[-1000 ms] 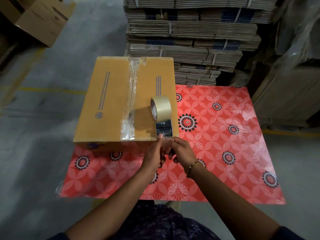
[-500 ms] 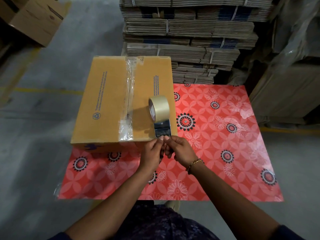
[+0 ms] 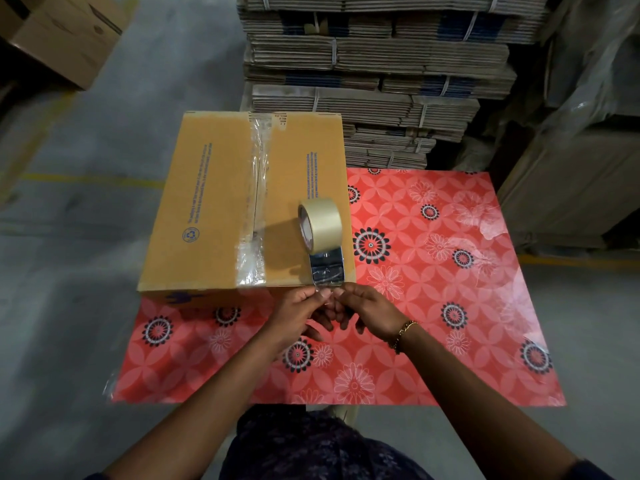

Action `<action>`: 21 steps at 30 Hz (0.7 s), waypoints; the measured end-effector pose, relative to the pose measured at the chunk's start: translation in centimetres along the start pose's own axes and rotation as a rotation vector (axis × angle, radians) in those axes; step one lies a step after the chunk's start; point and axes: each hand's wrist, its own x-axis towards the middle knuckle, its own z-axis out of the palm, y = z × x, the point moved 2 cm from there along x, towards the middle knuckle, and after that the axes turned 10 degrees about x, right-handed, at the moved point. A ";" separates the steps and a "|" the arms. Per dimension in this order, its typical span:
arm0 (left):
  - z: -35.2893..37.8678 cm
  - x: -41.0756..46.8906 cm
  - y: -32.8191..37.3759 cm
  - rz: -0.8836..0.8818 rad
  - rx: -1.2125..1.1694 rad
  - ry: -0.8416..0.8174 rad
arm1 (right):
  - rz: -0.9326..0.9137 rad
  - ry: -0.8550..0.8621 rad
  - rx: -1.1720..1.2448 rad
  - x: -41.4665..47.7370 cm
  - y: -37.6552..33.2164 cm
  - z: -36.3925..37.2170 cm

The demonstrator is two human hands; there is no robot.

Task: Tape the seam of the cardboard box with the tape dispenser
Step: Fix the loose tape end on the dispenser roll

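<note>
A brown cardboard box (image 3: 214, 202) lies on the left of a table covered in red flowered cloth (image 3: 433, 289). Clear tape (image 3: 258, 202) runs along its middle seam from far edge to near edge. A roll of beige tape (image 3: 320, 225) stands on the box's near right corner, with a shiny strip pulled out from it toward me (image 3: 327, 270). My left hand (image 3: 298, 315) and my right hand (image 3: 367, 311) meet just below the box's near edge, both pinching the free end of that strip. No dispenser frame is visible.
Tall stacks of bundled flat cardboard (image 3: 374, 81) stand right behind the table. Plastic-wrapped pallets (image 3: 581, 133) fill the right side. Another carton (image 3: 65, 32) sits on the floor at top left. Grey concrete floor with a yellow line (image 3: 86, 181) lies to the left.
My hands have stayed together at the strip's end, shifting slightly up toward the box edge. The roll and box have not visibly moved.
</note>
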 end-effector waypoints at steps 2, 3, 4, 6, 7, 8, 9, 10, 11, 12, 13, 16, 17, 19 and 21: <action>-0.4 0.3 -0.6 0.018 0.076 0.009 | -0.030 0.064 -0.007 0.0 0.5 0.2; -0.5 0.4 -0.8 0.040 0.134 0.046 | -0.054 0.121 -0.019 0.0 1.0 0.3; -0.6 0.6 -1.2 0.065 0.192 0.095 | -0.076 0.185 -0.039 0.1 1.5 0.4; -0.6 0.8 -2.0 0.087 0.277 0.197 | -0.092 0.297 -0.092 0.3 2.4 0.5; -0.7 1.0 -2.6 0.079 0.327 0.248 | -0.095 0.338 -0.134 0.4 2.7 0.5; -0.8 1.3 -3.3 0.061 0.385 0.290 | -0.095 0.372 -0.185 0.5 2.9 0.4; -1.0 1.5 -3.9 0.037 0.432 0.315 | -0.093 0.408 -0.246 0.5 3.0 0.3; -1.3 1.6 -4.5 0.018 0.467 0.317 | -0.091 0.449 -0.303 0.3 3.2 0.1; -1.7 1.6 -4.9 0.020 0.511 0.303 | -0.098 0.498 -0.346 0.0 3.2 -0.1; -2.1 1.3 -4.9 0.047 0.572 0.281 | -0.122 0.548 -0.359 -0.4 3.0 -0.4; -2.6 0.9 -4.5 0.090 0.641 0.256 | -0.164 0.592 -0.338 -0.8 2.5 -0.7; -4.2 -0.5 -2.0 0.245 0.708 0.236 | -0.310 0.631 -0.277 -1.1 -0.3 -0.9; -4.7 -0.6 -1.1 0.279 0.685 0.265 | -0.318 0.610 -0.283 -0.7 -1.4 -0.6; -5.6 -0.3 0.7 0.332 0.662 0.355 | -0.275 0.569 -0.349 0.7 -3.0 0.1; -6.1 0.8 2.3 0.369 0.656 0.439 | -0.236 0.542 -0.415 2.5 -4.0 0.8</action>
